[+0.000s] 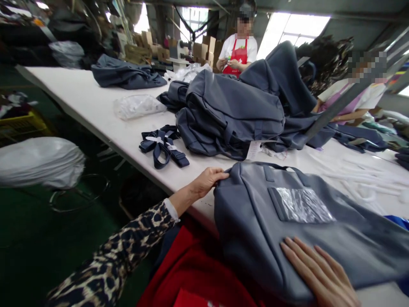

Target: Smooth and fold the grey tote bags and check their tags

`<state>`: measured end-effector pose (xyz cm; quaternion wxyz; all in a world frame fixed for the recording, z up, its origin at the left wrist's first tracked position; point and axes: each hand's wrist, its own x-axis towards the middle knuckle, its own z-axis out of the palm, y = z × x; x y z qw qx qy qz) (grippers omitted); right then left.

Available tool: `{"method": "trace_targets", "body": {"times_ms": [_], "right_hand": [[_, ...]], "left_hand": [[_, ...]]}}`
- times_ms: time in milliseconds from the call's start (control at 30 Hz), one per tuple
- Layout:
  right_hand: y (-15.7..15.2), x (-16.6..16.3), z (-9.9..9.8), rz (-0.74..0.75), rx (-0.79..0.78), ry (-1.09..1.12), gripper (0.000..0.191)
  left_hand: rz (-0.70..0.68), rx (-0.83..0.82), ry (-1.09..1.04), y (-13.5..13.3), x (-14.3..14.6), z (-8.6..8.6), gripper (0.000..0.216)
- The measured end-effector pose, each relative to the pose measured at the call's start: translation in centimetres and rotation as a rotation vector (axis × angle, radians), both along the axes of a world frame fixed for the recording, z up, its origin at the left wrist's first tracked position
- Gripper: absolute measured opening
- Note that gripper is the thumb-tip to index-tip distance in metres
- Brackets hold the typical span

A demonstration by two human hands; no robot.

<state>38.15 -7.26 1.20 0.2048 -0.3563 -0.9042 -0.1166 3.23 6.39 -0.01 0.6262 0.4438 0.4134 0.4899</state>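
Bag [252,209] of grey-blue colour lies at near edge of white table [79,96], probably for easy reach; left hand [206,181] pinches its far left corner, while right hand [319,268], fingers extended flat, rests near clear pocket [305,205], perhaps for steadiness

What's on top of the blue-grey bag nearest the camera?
The right hand rests on the bag, near its shiny plastic panel. What the palm covers cannot be seen.

White table [86,100]: blue-grey bags [265,232], navy straps [164,149], plastic packet [139,106].
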Motion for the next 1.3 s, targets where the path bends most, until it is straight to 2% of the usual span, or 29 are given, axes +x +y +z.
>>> {"method": "trace_targets", "body": {"times_ms": [100,167,233,333,400,433,500,567,667,767,867,1033,1133,1300], "right_hand": [[4.4,1.6,-0.3,-0.029,-0.013,-0.017,0.056],[6.9,2.9,-1.0,-0.102,-0.025,-0.014,0.054],[8.0,3.6,-1.4,-0.192,-0.033,0.022,0.049],[6.4,3.1,-1.3,-0.35,-0.03,0.196,0.046],[3.8,1.5,-1.4,-0.474,-0.004,0.453,0.052],[2.3,0.5,-1.7,-0.531,0.011,0.619,0.056],[-0.5,-1.8,-2.8,-0.601,0.01,0.926,0.054],[-2.6,-3.8,-4.3,-0.59,-0.066,0.998,0.037],[-3.9,-5.8,-6.3,-0.484,-0.142,0.768,0.029],[-3.6,-6.5,-7.6,-0.417,-0.078,0.605,0.037],[-3.1,-6.3,-8.4,-0.411,-0.025,0.543,0.042],[-3.2,-6.1,-8.7,-0.4,-0.021,0.513,0.045],[-2.7,-6.9,-8.4,-0.463,-0.012,0.549,0.046],[-1.6,-7.4,-8.3,-0.518,-0.04,0.576,0.055]], "left_hand": [[0.129,-0.023,-0.026,-2.0,0.0,-1.4,0.04],[0.149,-0.044,0.0,-3.3,0.4,-2.7,0.042],[0.135,-0.053,0.05,-4.2,0.7,-3.5,0.043],[0.224,0.022,0.164,-4.7,0.8,-3.0,0.04],[0.343,0.231,0.348,-4.8,0.9,-1.5,0.036],[0.353,0.375,0.452,-4.7,1.1,-0.5,0.032],[0.208,0.641,0.612,-4.4,1.9,1.6,0.025],[-0.074,0.78,0.668,-3.9,3.2,3.5,0.025],[-0.438,0.865,0.761,-2.5,5.7,5.2,0.04],[-0.65,0.919,0.875,-1.2,7.6,5.9,0.045],[-0.707,0.943,0.914,-0.6,8.2,6.0,0.045],[-0.727,0.977,0.927,-1.2,7.8,5.5,0.066],[-0.709,0.982,0.945,-1.5,8.1,5.5,0.055],[-0.644,1.015,1.06,-1.3,9.0,5.8,0.021]]}}
